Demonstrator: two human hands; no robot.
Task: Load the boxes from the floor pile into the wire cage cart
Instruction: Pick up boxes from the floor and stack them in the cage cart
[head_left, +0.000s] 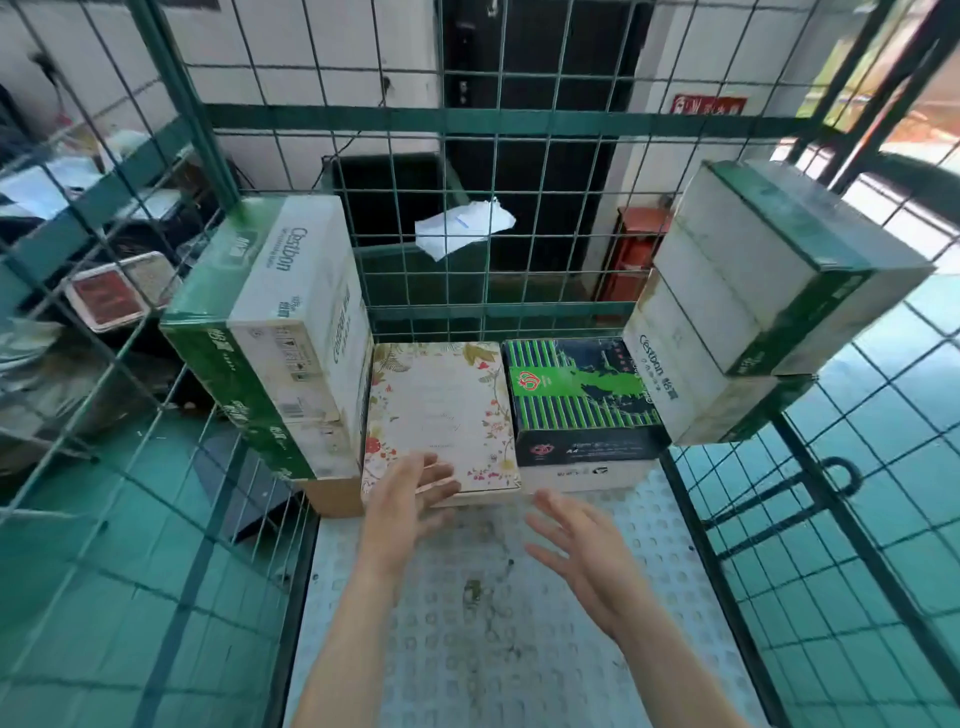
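Left hand (410, 493) released, fingers spread at the near edge of the floral box (439, 410); contact cannot be confirmed. Right hand (571, 545) released, empty, over the cart floor (467, 623). Floral box lies at the far end of the wire cage cart (467, 119), Cestbon cartons (270, 322) stacked to its left, green A4 paper box (576, 389) to its right.

Two bare forearms recorded over the cart floor (467, 623). Left hand (410, 493) and right hand (571, 540): slim fingers, uncovered. Forearms uncovered down to the frame edge. Blur hides finer detail.
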